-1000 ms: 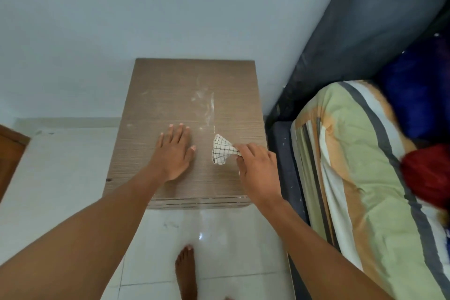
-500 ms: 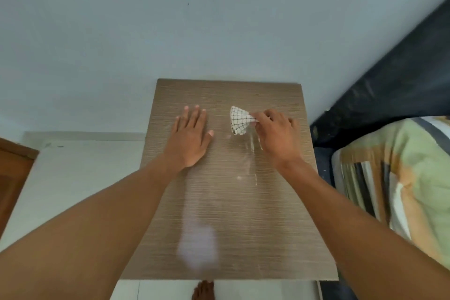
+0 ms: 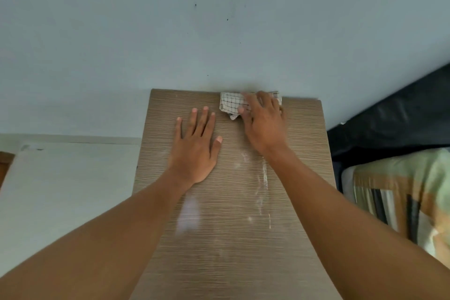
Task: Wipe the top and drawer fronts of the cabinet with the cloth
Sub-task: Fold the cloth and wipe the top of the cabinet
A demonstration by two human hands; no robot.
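The cabinet's brown wood-grain top (image 3: 302,153) fills the middle of the head view, and its drawer fronts are out of sight below. A white cloth with a dark grid (image 3: 231,103) lies at the top's back edge against the wall. My right hand (image 3: 263,124) presses on the cloth, its fingers over it. My left hand (image 3: 194,151) lies flat on the top just to the left, fingers spread, holding nothing. Pale dusty streaks (image 3: 264,178) run down the top below my right wrist.
A pale blue wall (image 3: 170,31) rises directly behind the cabinet. A bed with a striped cover (image 3: 399,197) and a dark headboard (image 3: 389,119) stands close on the right. White floor tiles (image 3: 60,190) lie to the left, with a brown wooden edge (image 3: 4,165) at far left.
My right hand has pushed the cloth from the near part of the top back to the far edge by the wall. My left hand has moved back a little. The view has come closer.
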